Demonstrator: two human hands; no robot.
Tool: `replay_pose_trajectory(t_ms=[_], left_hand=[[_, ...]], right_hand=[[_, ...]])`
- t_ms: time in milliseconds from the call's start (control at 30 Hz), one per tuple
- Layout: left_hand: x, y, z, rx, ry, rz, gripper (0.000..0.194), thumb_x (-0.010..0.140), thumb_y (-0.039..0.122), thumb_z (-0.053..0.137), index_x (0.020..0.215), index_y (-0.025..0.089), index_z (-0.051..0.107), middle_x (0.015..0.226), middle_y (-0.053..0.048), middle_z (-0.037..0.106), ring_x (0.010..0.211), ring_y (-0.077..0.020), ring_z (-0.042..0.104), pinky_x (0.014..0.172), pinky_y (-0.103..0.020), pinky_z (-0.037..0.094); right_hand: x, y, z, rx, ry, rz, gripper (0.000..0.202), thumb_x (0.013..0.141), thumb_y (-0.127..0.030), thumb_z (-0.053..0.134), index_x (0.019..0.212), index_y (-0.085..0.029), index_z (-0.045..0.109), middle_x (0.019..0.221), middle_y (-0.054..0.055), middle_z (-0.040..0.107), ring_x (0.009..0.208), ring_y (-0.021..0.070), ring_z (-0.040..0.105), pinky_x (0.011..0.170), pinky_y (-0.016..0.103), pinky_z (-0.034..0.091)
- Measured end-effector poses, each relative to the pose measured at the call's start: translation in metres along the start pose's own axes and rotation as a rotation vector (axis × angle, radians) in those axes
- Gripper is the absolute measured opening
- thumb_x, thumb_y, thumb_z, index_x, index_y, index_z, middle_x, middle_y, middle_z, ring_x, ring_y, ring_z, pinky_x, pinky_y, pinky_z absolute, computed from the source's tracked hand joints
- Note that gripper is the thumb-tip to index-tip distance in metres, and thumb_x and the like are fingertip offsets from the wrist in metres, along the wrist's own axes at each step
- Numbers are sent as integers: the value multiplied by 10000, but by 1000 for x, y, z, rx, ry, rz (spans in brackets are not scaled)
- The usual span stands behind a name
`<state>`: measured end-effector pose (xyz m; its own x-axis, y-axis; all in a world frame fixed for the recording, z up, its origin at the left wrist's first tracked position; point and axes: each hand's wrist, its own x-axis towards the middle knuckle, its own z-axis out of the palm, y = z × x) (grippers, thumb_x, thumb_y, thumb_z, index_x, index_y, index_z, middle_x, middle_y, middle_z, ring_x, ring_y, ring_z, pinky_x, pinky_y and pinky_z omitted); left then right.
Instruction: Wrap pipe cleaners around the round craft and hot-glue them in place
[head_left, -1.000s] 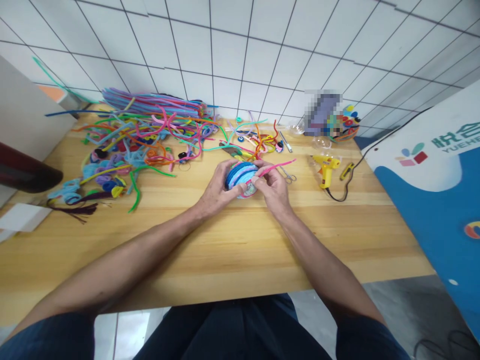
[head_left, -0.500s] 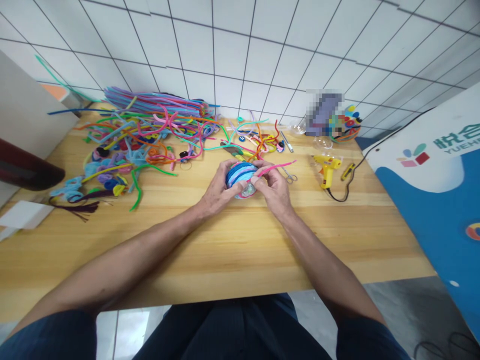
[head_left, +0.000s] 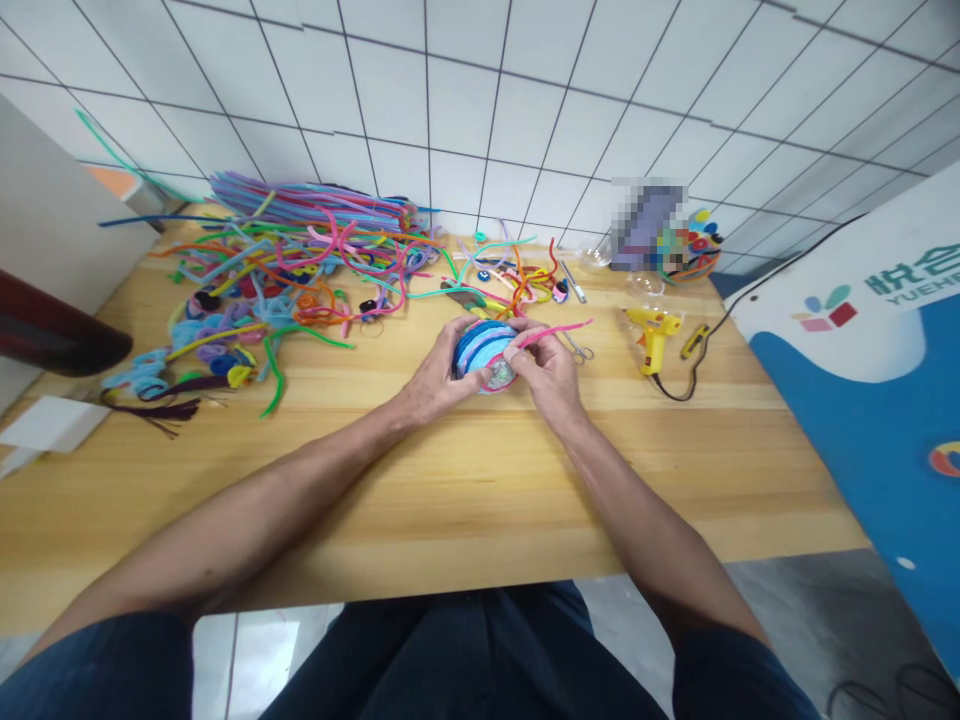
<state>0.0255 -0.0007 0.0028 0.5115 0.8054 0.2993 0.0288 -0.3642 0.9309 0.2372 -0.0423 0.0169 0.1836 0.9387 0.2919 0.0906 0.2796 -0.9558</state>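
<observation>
A ball wrapped in blue, light blue and lilac pipe cleaners (head_left: 480,346) is held between my two hands over the middle of the table. My left hand (head_left: 441,375) grips its left side, thumb across the lower front. On the right, my right hand (head_left: 551,372) pinches a pink pipe cleaner (head_left: 564,329) against the ball, its loose end sticking out to the right. A clear or silvery patch (head_left: 501,374) shows at the ball's lower right, near both thumbs. Fingers behind the ball are partly hidden.
A pile of mixed pipe cleaners (head_left: 247,275) spreads across the back left, with a long bundle (head_left: 307,203) behind it. Small scissors (head_left: 579,349) lie just right of my hands. Farther right are a yellow glue gun (head_left: 655,338), its cord, and a yellow cutter (head_left: 694,342).
My left thumb has slid down and left, exposing more of the ball's front. My right hand keeps the pink pipe cleaner pinched in nearly the same place.
</observation>
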Motion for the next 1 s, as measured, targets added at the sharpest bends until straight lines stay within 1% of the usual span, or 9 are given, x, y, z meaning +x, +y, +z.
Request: replay_pose_trajectory(t_ms=[67, 267, 333, 400, 533, 667, 833, 933, 1000], left_hand=[[0, -1, -1, 9, -7, 0, 920, 968, 708, 834, 1642, 223, 438, 1745, -212, 528, 1628, -405, 560, 1396, -596, 460], [1, -5, -1, 19, -14, 14, 899, 985, 704, 816, 1653, 228, 449, 1751, -204, 526, 1649, -406, 539, 1403, -587, 458], [1, -5, 0, 10, -8, 20, 905, 975, 721, 818, 1637, 230, 445, 1738, -207, 536, 1631, -407, 556, 1393, -600, 466], [2, -5, 1, -7, 8, 15, 896, 964, 739, 821, 1601, 232, 444, 1690, -204, 575, 1573, -400, 610, 1348, -605, 511], [2, -3, 4, -14, 58, -5, 825, 953, 749, 833, 1502, 253, 468, 1547, -159, 654, 1417, -357, 711, 1217, -556, 611], [1, -4, 7, -21, 81, 9, 793, 969, 751, 809, 1489, 259, 468, 1542, -149, 642, 1441, -357, 694, 1233, -556, 600], [0, -5, 9, -54, 101, 29, 793, 980, 751, 803, 1498, 265, 451, 1564, -160, 622, 1455, -351, 684, 1240, -557, 593], [0, -4, 9, -34, 127, 37, 799, 976, 745, 813, 1498, 258, 453, 1570, -168, 618, 1461, -352, 680, 1248, -559, 589], [0, -3, 8, -13, 146, 33, 792, 974, 740, 815, 1494, 256, 463, 1561, -168, 629, 1458, -354, 682, 1249, -560, 590]], right_hand=[[1, 0, 0, 5, -6, 4, 263, 873, -500, 889, 933, -282, 754, 1384, 76, 783, 1316, 305, 726, 1214, 489, 558], [2, 0, -2, -13, 4, 0, 225, 873, -463, 863, 934, -278, 752, 1373, 78, 790, 1316, 298, 720, 1209, 481, 560], [2, 0, -1, -36, 0, -1, 228, 878, -471, 854, 939, -278, 749, 1385, 77, 789, 1322, 297, 719, 1204, 484, 566], [1, -1, -1, -61, -2, -15, 223, 882, -469, 848, 938, -276, 752, 1395, 81, 788, 1334, 299, 720, 1223, 496, 556], [-1, -5, -1, -100, -46, -58, 206, 889, -457, 850, 944, -278, 761, 1399, 82, 786, 1374, 303, 710, 1255, 500, 538], [-2, -7, -3, -47, -71, -24, 201, 897, -451, 841, 964, -280, 759, 1433, 81, 778, 1340, 296, 723, 1206, 494, 575], [-1, -4, -1, -25, -40, -8, 227, 853, -449, 883, 913, -276, 749, 1407, 81, 784, 1357, 310, 718, 1209, 506, 571], [-1, -5, -3, -25, -42, 3, 257, 877, -485, 873, 910, -270, 736, 1322, 74, 790, 1224, 283, 750, 1106, 469, 617], [0, -9, -8, -108, 11, -38, 279, 928, -522, 844, 904, -275, 716, 1161, 53, 796, 1069, 257, 748, 1022, 451, 630]])
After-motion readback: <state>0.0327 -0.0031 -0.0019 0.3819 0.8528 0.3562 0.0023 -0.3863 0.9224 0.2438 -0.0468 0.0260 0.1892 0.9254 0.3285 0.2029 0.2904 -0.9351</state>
